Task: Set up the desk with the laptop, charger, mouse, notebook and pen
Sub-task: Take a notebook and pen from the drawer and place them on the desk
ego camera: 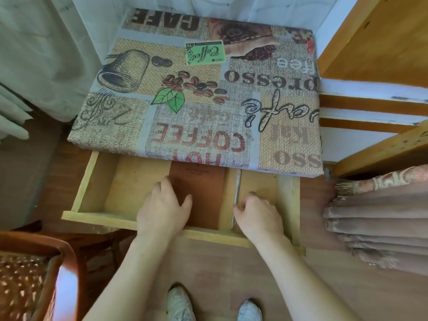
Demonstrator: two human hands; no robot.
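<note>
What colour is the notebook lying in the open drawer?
Reddish brown, plain with a faint stamp near its far edge: the notebook, seen in the head view.

Both forearms are bare, with no sleeves, watch, bracelet or rings in sight on the left hand (163, 209) or the right hand (259, 215). Fingernails look short and unpainted. On the feet are white sneakers (179, 304), scuffed and grey-smudged at the toes, near the bottom edge.
</note>
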